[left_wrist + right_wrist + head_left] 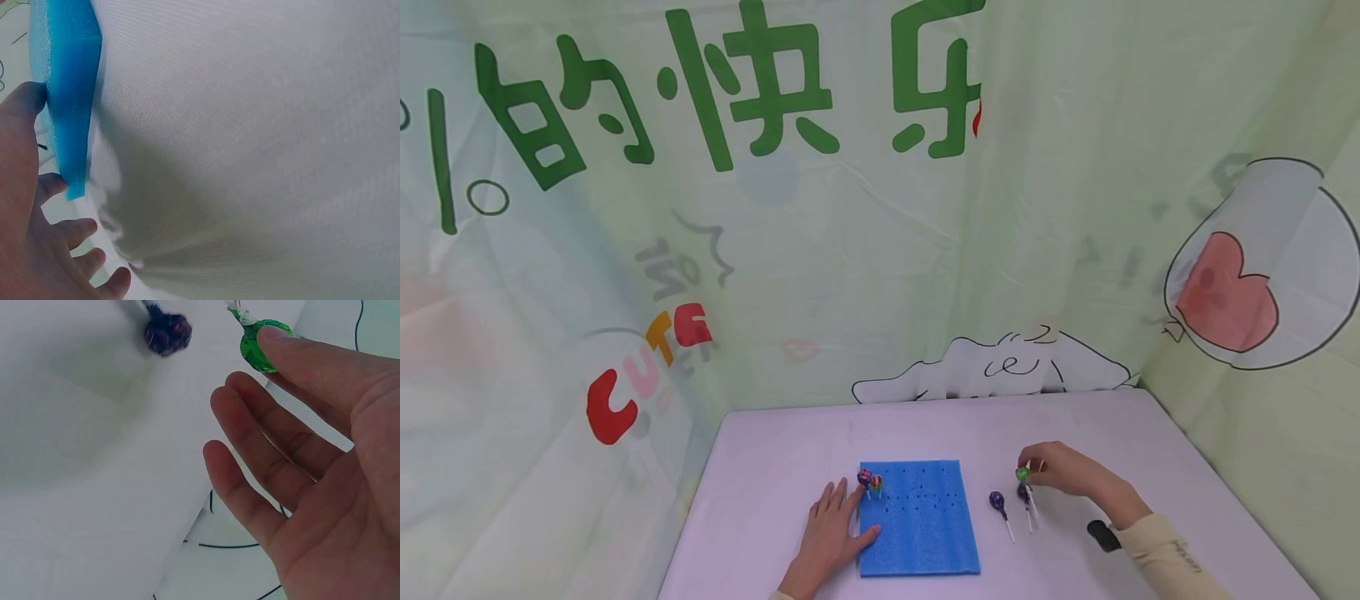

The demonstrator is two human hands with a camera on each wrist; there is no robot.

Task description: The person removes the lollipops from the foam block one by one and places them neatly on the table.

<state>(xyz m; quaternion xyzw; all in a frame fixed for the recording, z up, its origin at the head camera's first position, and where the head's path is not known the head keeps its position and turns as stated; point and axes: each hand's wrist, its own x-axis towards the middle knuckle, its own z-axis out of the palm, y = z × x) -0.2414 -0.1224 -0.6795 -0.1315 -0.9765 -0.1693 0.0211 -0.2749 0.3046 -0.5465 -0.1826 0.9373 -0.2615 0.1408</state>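
My right hand (1063,468) pinches a green-wrapped lollipop (253,350) by its candy head, between thumb and forefinger; the other fingers stay loosely extended. Just below it in the head view is a dark lollipop (1023,492), and a purple lollipop (996,500) lies to its left on the table. My left hand (830,533) rests along the left side of a blue foam block (921,542), fingers spread, its thumb touching the block's top. Near the block's upper left corner, a purple-and-red lollipop (864,477) and a red-and-green lollipop (877,482) stand close together.
Rows of small holes dot the upper half of the foam block. A small black object (1103,536) lies by the right sleeve. The pale table (760,450) meets a printed curtain (820,250) at its back and sides.
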